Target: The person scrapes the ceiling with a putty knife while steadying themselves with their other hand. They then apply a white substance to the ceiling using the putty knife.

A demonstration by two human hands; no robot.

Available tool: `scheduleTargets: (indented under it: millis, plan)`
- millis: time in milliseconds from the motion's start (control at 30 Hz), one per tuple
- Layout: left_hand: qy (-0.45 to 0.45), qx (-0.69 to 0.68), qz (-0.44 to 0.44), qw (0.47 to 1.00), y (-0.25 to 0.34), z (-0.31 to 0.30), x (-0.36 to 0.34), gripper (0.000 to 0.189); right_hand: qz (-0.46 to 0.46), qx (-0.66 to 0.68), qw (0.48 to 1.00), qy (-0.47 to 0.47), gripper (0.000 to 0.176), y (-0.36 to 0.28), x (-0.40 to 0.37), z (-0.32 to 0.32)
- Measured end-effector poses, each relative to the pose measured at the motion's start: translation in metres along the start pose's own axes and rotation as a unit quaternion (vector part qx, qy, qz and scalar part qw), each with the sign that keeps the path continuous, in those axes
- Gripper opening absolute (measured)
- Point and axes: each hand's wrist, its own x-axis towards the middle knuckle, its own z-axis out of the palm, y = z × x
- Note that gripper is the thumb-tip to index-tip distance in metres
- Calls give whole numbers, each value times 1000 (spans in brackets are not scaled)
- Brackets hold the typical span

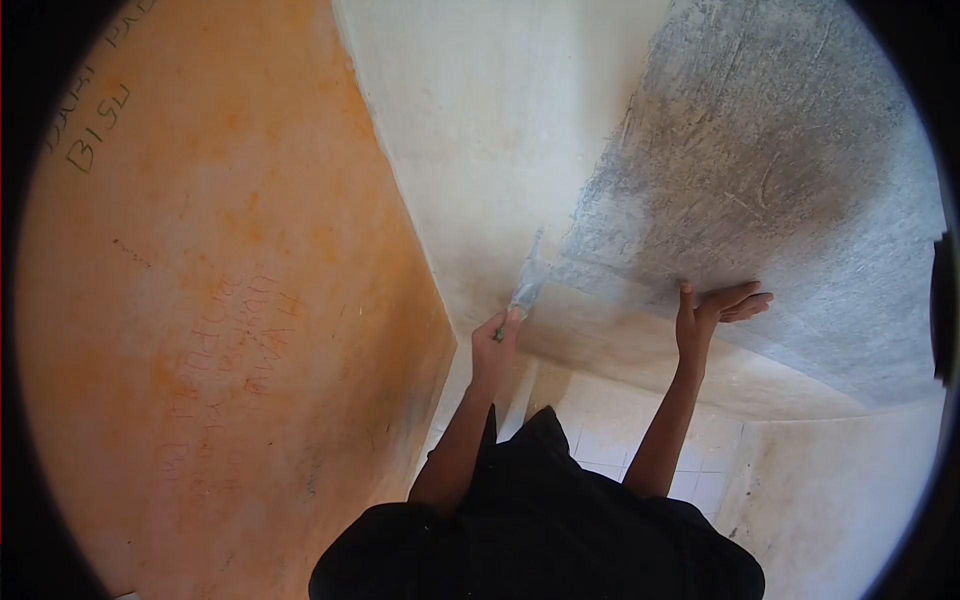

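Observation:
My left hand (494,345) is closed around the green handle of a putty knife (527,289). The knife's flat metal blade points up and lies over the whitish wall (500,130), close to the ragged edge of a rough grey patch (750,140). To the right, my right hand (718,305) is held up with thumb and fingers apart, holding nothing. Its fingers overlap the lower part of the grey patch in this view.
On the left stands an orange wall (280,240) with handwriting on it, meeting the whitish wall at a corner. White tiles (690,470) show low down, behind my right arm. A dark object (942,310) is at the far right edge.

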Motion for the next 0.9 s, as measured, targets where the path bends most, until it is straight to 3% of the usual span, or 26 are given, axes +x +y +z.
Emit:
scheduleTargets:
  millis: [200,400,533,633,833,900]
  plan:
    - [18,-29,-48,998,23,-7,-11,38,-19,12,1000,16,119,-1,-3,4]
    - [12,10,22,1000,1,4,-2,32,-26,29,998,42,118,6,-7,4]
    - [-2,-24,-4,1000,8,-6,-4,32,-31,33,997,55,117,10,-4,4]
    - [5,57,27,998,-6,5,3,32,-32,43,996,65,117,9,-9,3]
    - [14,-19,-13,1000,9,-2,-5,33,-39,53,994,84,116,14,-9,0]
    - [1,34,2,999,-3,0,3,33,-39,61,993,90,116,16,-12,0]
